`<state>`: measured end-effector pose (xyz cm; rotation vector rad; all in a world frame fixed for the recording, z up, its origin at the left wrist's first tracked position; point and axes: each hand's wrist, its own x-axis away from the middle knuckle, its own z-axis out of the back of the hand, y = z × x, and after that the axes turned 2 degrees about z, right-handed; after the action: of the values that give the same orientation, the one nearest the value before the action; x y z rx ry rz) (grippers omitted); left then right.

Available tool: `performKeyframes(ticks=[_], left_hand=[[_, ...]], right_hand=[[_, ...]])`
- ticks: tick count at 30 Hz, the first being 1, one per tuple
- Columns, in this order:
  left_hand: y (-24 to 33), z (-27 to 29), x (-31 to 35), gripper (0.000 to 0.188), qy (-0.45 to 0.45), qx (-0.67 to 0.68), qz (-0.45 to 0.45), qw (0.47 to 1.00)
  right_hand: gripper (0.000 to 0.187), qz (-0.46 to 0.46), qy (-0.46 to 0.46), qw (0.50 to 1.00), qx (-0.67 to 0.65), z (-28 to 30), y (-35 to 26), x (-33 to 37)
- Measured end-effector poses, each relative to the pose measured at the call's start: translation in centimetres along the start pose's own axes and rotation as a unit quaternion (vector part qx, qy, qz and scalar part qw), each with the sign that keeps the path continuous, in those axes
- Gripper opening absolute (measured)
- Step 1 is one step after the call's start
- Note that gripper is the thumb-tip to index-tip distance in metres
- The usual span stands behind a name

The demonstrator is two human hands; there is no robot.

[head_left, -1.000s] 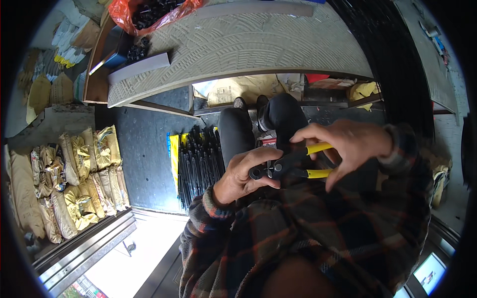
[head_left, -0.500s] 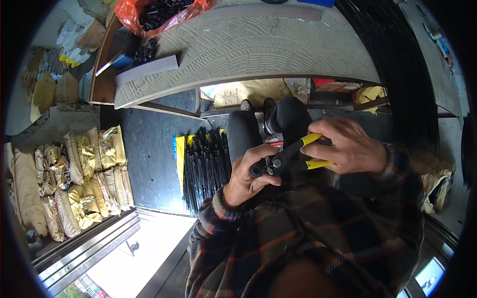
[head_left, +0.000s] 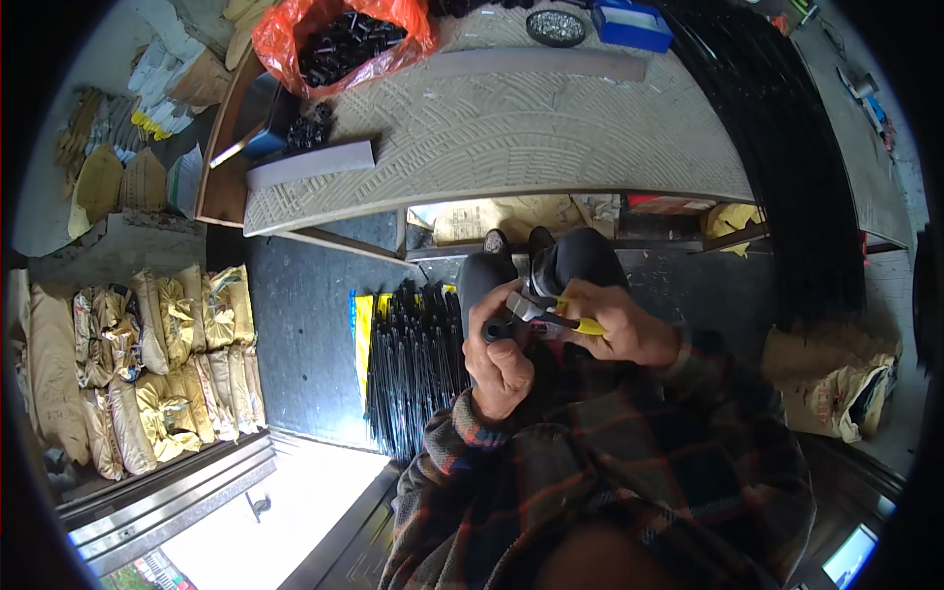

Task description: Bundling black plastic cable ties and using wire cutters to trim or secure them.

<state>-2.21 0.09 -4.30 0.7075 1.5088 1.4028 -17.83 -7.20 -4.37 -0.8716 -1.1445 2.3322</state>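
Note:
Over my lap, my right hand (head_left: 629, 326) is closed around a pair of pliers (head_left: 528, 306) with yellow grips. Their metal head points left, toward my other hand. My left hand (head_left: 500, 379) is wrapped around a small black round piece (head_left: 495, 331), its end showing between thumb and fingers. The pliers' jaws are right beside the left fingers. I cannot tell whether they grip the piece, and most of it is hidden in the hand.
Ahead stands a bench (head_left: 551, 128) with a patterned top. On it are a red plastic bag (head_left: 423, 34) of black parts, a round dish (head_left: 556, 28) and a blue box (head_left: 631, 27). Black rods (head_left: 418, 374) stand left of my legs; wrapped packages (head_left: 113, 428) lie farther left.
My right hand has moved left, closer to my left hand. The pliers' handles, spread wide before, are now closer together, and the head has turned. The whole view has shifted, showing more bench.

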Motion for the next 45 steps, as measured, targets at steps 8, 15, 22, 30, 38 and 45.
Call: performKeyframes(ticks=[8,15,22,30,38,45], left_hand=[[-1.2,-1.4,-0.7,0.063,-0.057,0.019,-0.062,0.996],[-0.9,-0.5,-1.8,0.062,-0.077,0.024,-0.028,0.996],[-1.5,0.3,-2.8,0.065,-0.084,0.05,0.007,0.995],[-1.3,0.4,-2.8,0.068,-0.029,0.088,0.049,0.995],[1.8,0.1,-5.1,0.069,-0.045,0.131,0.056,0.989],[3.9,0.4,-2.4,0.058,-0.051,0.121,0.007,0.991]], right_hand=[[0.015,-0.085,0.261,0.94,0.203,10.9,9.2,-12.8],[0.017,-0.201,0.169,0.811,0.523,15.7,15.7,-22.6],[0.018,-0.207,0.103,0.79,0.567,15.5,17.3,-24.1],[0.019,-0.169,0.214,0.867,0.417,16.1,13.7,-21.8],[0.013,0.038,0.083,0.965,-0.246,3.7,0.1,-10.2],[0.01,0.171,0.07,0.978,-0.1,2.3,-3.2,-7.9]])
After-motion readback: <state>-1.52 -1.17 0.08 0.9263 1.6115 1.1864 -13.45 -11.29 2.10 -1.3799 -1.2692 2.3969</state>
